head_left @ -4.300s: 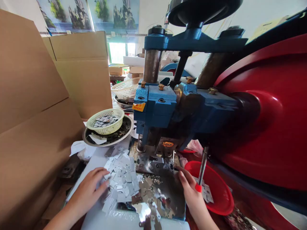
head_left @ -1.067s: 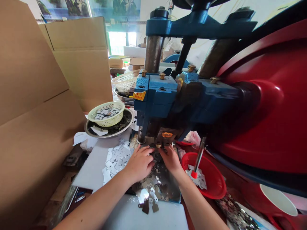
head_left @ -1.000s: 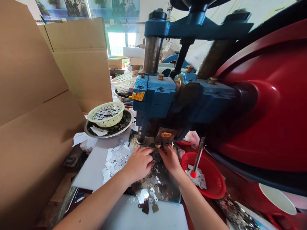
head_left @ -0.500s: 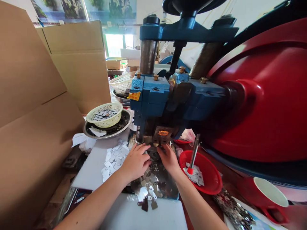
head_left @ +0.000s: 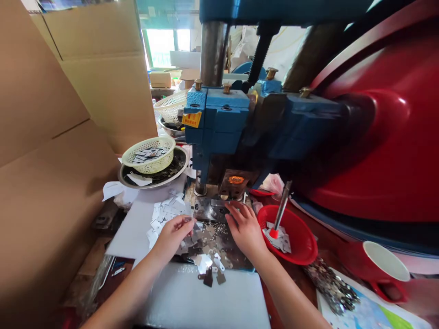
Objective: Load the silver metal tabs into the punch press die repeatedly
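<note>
My left hand (head_left: 175, 234) is closed in a pinch in front of the blue press (head_left: 222, 123). Between its fingertips is what looks like a small metal plate, blurred and mostly covered by the fingers. My right hand (head_left: 245, 227) has its fingers stretched out, their tips at the right part of the steel die (head_left: 207, 209) under the press head. Just left of my left hand lies a heap of pale flat metal plates (head_left: 166, 211). Loose plates (head_left: 208, 276) and small scraps (head_left: 214, 230) are scattered between and below the hands.
A red bowl (head_left: 310, 246) with plates and a metal rod stands at the right, near a red mug (head_left: 377, 265). A pale plastic basket (head_left: 161, 162) sits in a steel basin (head_left: 183, 171) at the left. Cardboard (head_left: 51, 183) walls the left; a large red wheel (head_left: 387, 146) fills the right.
My left hand has come away from the die, back and to the left, and is now pinched. My right hand has shifted slightly right and lies flatter. The view has tilted down.
</note>
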`<state>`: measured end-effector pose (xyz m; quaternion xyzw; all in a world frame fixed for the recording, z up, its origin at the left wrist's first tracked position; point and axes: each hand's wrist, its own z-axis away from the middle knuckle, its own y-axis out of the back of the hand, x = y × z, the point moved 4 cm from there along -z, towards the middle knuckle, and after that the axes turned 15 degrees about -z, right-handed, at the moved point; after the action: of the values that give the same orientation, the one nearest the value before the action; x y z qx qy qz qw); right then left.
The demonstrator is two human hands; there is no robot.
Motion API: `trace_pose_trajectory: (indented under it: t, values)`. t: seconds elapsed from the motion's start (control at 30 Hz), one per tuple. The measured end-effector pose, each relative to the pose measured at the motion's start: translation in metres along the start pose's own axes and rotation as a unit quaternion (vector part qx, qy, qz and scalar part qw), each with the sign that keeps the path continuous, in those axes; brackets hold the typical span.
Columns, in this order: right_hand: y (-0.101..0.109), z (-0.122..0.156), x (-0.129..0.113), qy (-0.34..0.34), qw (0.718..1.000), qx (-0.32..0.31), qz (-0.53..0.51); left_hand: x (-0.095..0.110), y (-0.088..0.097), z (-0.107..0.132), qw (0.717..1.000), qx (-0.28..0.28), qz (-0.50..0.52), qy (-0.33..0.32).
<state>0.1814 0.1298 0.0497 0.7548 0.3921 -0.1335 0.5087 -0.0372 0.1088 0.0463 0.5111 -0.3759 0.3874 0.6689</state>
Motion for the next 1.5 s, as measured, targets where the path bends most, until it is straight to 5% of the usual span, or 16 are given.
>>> trace_pose_trajectory:
  t: [0.27,0.53,0.7,1.03,1.13,1.27,1.37,1.5]
  values:
    - [-0.013,-0.011,0.002,0.022,0.997,-0.016,0.073,0.000,-0.010,0.017,0.998,-0.034,0.029,0.045]
    - [-0.003,0.006,-0.004,-0.034,0.994,0.031,-0.101,0.006,-0.022,0.020,0.987,-0.087,0.120,0.055]
    - [-0.010,0.028,-0.024,-0.196,0.922,-0.048,-0.331,0.010,-0.028,0.023,0.978,-0.111,0.158,0.076]
    - [-0.015,0.054,-0.032,-0.347,0.803,-0.050,-0.481,0.015,-0.035,0.035,0.986,-0.148,-0.041,-0.066]
    - [-0.003,0.073,-0.028,-0.344,0.824,-0.058,-0.446,0.011,-0.035,0.042,0.980,-0.160,-0.071,-0.090]
    - [0.002,0.113,-0.019,-0.315,0.895,-0.115,-0.294,0.006,-0.034,0.050,0.945,-0.109,-0.249,-0.181]
    - [0.002,0.133,-0.018,-0.232,0.946,-0.125,-0.192,0.001,-0.042,0.053,0.894,-0.114,-0.360,-0.241]
    - [0.014,0.122,-0.016,-0.127,0.986,-0.074,-0.085,-0.002,-0.047,0.055,0.871,-0.098,-0.399,-0.270]
